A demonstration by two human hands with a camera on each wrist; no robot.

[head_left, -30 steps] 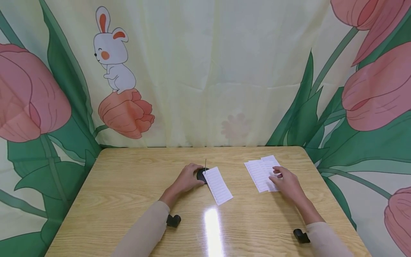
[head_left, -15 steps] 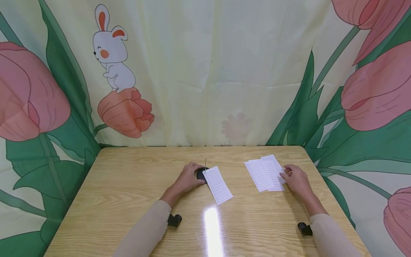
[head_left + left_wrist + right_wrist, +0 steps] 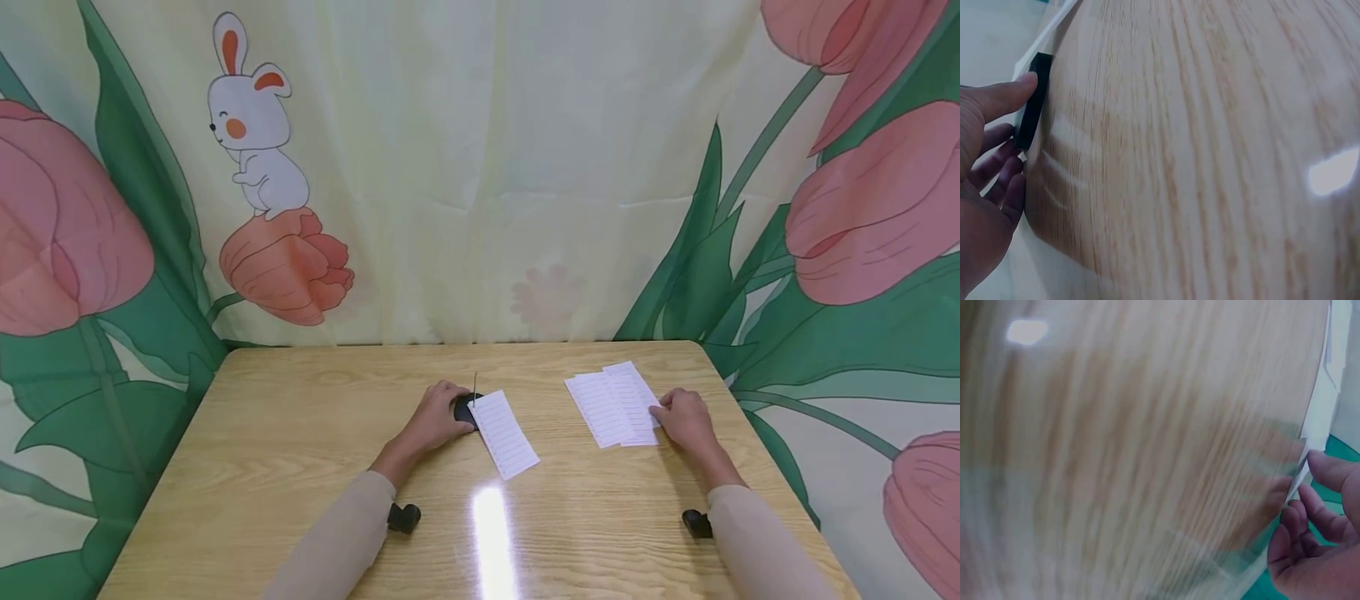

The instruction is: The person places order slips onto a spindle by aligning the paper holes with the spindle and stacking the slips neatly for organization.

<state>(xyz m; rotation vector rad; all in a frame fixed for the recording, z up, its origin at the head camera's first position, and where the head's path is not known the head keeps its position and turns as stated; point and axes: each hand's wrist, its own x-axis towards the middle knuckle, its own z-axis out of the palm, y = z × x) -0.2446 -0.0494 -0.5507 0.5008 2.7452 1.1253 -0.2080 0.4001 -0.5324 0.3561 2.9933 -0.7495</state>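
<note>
My left hand grips the round black base of a bill spike, its thin upright pin standing above. One printed paper slip overlaps the base at its upper corner and slants toward the front right. In the left wrist view my thumb presses the base's edge, the fingers curled at its far side. To the right, several overlapping slips lie on the table. My right hand pinches the right edge of the rightmost slip; that edge lifts slightly at the fingertips in the right wrist view.
The wooden table ends at a curtain printed with tulips and a rabbit. Black wrist mounts show at both sleeves. A bright light reflection lies on the tabletop at the front middle.
My right hand drew back from over the slips to their right side, then closed its thumb and finger on the rightmost slip's edge. The left hand stays on the bill spike.
</note>
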